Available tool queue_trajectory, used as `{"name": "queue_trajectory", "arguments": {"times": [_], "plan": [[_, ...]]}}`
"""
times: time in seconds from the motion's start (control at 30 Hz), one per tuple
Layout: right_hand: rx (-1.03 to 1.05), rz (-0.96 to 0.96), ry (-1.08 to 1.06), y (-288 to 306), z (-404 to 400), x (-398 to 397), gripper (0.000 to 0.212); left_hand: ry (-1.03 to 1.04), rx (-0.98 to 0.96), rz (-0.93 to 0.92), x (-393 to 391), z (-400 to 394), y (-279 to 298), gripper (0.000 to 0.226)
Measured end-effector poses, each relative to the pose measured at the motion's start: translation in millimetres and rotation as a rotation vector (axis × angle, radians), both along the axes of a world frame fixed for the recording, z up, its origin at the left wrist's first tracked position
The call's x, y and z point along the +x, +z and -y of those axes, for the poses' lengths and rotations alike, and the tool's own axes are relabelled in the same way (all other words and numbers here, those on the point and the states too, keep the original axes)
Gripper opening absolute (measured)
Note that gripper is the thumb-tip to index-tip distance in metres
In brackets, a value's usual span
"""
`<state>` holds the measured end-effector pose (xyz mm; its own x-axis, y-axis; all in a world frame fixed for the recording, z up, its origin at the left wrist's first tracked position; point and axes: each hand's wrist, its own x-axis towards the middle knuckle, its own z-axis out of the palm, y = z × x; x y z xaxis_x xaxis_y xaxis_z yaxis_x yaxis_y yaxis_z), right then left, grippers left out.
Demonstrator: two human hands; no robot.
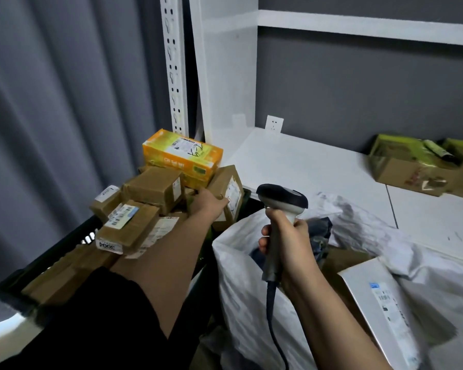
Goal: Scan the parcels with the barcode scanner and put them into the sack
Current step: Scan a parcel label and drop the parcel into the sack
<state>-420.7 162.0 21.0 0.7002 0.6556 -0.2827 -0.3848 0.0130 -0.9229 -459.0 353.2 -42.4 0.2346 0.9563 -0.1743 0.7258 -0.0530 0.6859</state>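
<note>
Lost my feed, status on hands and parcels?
Left hand gripping tilted brown cardboard parcel on the pile. Right hand holding grey barcode scanner over open white sack. Nothing blocking.

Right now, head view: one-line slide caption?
Left hand grips brown parcel in crate; right hand holds scanner above sack.

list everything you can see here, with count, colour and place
orange rectangular carton: one, orange and yellow, top of the pile at back
brown taped cardboard parcels: several, brown, heaped in the crate
black plastic crate: one, black, lower left
white woven plastic sack: one, white, open, centre
white flat box: one, white, in the sack mouth at right
open cardboard box with green packets: one, brown and green, shelf at right
white shelf: one, white, behind the sack
grey-and-black handheld barcode scanner: one, above the sack
left hand: grip on a brown parcel
right hand: grip on the scanner handle
</note>
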Motion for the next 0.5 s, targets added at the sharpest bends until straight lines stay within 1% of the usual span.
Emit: {"name": "queue_trajectory", "arguments": {"times": [0.07, 0.2, 0.27, 0.33, 0.4, 0.43, 0.47, 0.5], "plan": [[0.013, -0.004, -0.012, 4, 3, 1, 0.034, 0.017, 0.041, 0.007, -2, 6, 5, 0.058], [0.042, 0.011, -0.054, 20, 20, -2, 0.031, -0.014, 0.178, 0.122, -24, 28, 28, 0.059], [0.053, 0.033, -0.065, 29, 33, -5, 0.032, -0.003, 0.227, 0.243, -39, 43, 43, 0.061], [0.069, 0.078, -0.063, 42, 53, -11, 0.033, 0.007, 0.216, 0.409, -57, 61, 59, 0.065], [0.066, 0.150, -0.058, 52, 76, -20, 0.028, 0.036, 0.073, 0.618, -78, 84, 75, 0.068], [0.063, 0.187, -0.056, 55, 85, -24, 0.024, 0.051, -0.053, 0.739, -87, 95, 80, 0.067], [0.062, 0.215, -0.058, 58, 97, -30, 0.020, 0.058, -0.194, 0.854, -98, 111, 88, 0.062], [0.072, 0.228, -0.059, 61, 106, -35, 0.018, 0.049, -0.324, 0.949, -107, 124, 94, 0.052]]}}
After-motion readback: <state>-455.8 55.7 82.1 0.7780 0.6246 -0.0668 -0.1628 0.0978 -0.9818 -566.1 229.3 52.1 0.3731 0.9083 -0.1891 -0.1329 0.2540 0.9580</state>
